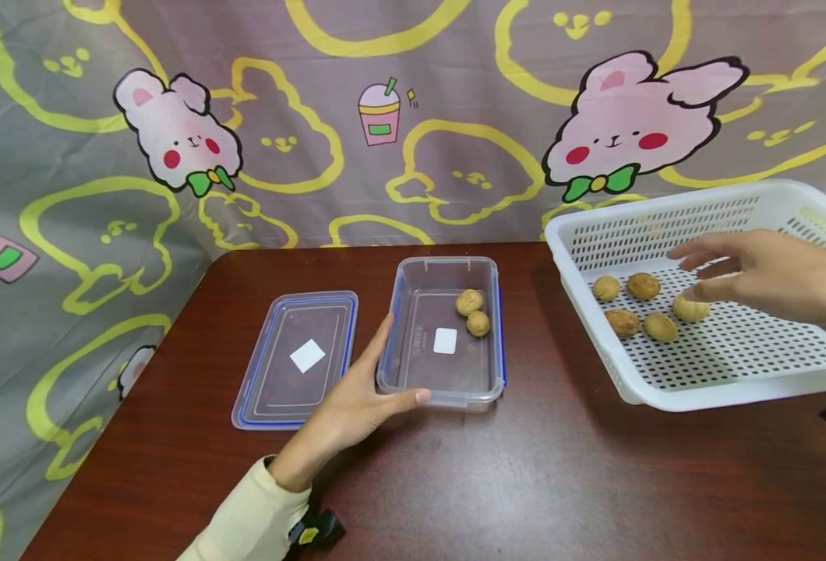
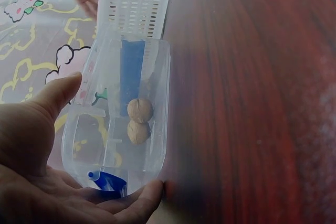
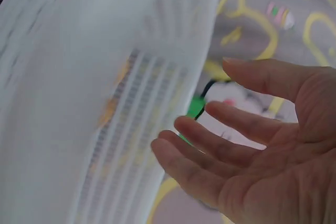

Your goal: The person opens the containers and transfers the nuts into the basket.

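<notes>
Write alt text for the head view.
A right hand reaches over five walnuts in a white basket while the left hand steadies a clear box holding two walnuts; its lid lies beside it.

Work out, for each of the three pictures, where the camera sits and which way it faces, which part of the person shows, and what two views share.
Head view: worn on the head, facing forward and down at the table; both hands and a cream sleeve show.
Left wrist view: at the left wrist, looking along the left hand at the clear container.
Right wrist view: at the right wrist, looking past the right hand at the white basket.
Shared: head and left wrist views both show two walnuts in the container.
</notes>
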Available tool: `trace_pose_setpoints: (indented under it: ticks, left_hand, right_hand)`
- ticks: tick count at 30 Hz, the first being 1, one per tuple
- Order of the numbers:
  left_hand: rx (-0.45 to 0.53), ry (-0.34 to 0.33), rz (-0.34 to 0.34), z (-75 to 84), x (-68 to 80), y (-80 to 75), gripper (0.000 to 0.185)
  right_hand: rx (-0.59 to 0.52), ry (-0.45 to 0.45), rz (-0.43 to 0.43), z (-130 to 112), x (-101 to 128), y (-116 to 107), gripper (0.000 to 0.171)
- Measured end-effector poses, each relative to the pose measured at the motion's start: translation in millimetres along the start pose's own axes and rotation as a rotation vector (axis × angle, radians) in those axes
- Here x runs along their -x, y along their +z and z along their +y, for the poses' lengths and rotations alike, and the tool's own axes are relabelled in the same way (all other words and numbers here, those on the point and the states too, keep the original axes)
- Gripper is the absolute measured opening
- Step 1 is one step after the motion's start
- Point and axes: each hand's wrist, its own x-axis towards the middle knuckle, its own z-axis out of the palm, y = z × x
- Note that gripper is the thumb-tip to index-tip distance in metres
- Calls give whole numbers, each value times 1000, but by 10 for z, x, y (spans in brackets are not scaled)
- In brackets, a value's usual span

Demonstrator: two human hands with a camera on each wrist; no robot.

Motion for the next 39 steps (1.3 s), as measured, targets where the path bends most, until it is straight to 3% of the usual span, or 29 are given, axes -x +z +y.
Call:
trace_pose_setpoints:
  ticks: [4, 13, 21, 27, 39]
  left_hand:
    - [0, 5, 3, -9, -7, 6, 118]
    - [-4, -8, -3, -5, 3, -9, 119]
    - [-4, 2, -2, -15, -7, -5, 117]
    - [0, 1, -9, -8, -6, -9, 117]
    - [11, 7, -6, -9, -6, -4, 118]
  right_hand:
    - [-5, -53, 46, -313, 12, 46, 61]
    - [-163, -182, 94, -1018, -84, 198, 59]
    - [-308, -272, 14, -1505, -295, 334, 46]
    - [-390, -267, -92, -1733, -493, 427, 50]
    - [-397, -204, -181, -2035, -861, 737, 55]
